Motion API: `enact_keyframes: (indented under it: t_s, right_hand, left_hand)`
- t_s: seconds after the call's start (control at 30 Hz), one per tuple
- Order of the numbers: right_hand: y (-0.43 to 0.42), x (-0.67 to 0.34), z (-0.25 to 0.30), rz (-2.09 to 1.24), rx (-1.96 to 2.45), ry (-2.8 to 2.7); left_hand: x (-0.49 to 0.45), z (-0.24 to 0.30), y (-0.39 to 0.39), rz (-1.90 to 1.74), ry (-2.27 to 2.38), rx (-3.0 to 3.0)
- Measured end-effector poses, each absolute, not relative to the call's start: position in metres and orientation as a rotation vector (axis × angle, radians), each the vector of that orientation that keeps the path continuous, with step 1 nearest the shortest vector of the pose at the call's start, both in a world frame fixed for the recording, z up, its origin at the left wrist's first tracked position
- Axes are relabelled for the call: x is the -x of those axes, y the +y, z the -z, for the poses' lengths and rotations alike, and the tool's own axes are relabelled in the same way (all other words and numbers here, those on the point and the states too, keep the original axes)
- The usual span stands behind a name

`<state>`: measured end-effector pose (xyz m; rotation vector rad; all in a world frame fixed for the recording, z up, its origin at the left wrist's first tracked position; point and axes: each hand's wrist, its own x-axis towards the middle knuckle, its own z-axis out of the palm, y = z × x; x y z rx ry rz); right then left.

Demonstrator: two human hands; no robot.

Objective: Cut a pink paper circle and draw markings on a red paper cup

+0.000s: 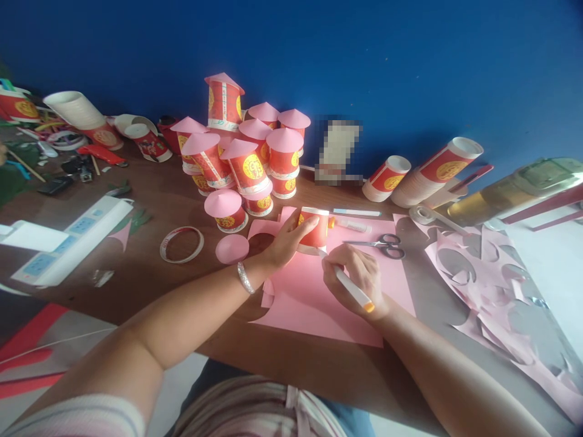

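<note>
My left hand is wrapped round a red paper cup that stands rim up or down, I cannot tell which, on a pink paper sheet. In my right hand is a white marker with an orange end, its tip close to the cup's white lower band. Whether the tip touches the cup is too small to tell. Scissors with dark handles lie just beyond my right hand. Near them are a glue stick and another white marker.
Several red cups with pink cone tops stand stacked ahead. Left are a tape ring, a pink disc and a power strip. Nested cups, a tape roll and pink paper scraps lie right.
</note>
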<state>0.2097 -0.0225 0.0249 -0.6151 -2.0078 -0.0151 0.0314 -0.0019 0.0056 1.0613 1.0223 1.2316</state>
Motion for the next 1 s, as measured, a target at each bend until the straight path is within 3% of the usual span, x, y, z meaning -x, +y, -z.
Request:
enact_keyframes:
  t_s: [0.2, 1.0]
  right_hand:
    - [-0.0263, -0.2136, -0.0298, -0.096, 0.525, -2.087]
    - [-0.0218, -0.2127, -0.0256, 0.021, 0.576, -2.038]
  left_hand:
    - [-0.0320, -0.0051, -0.0011, -1.242, 0.973, -1.061]
    - [-0.0319, -0.0087, -0.0026, -1.223, 1.051, -1.096]
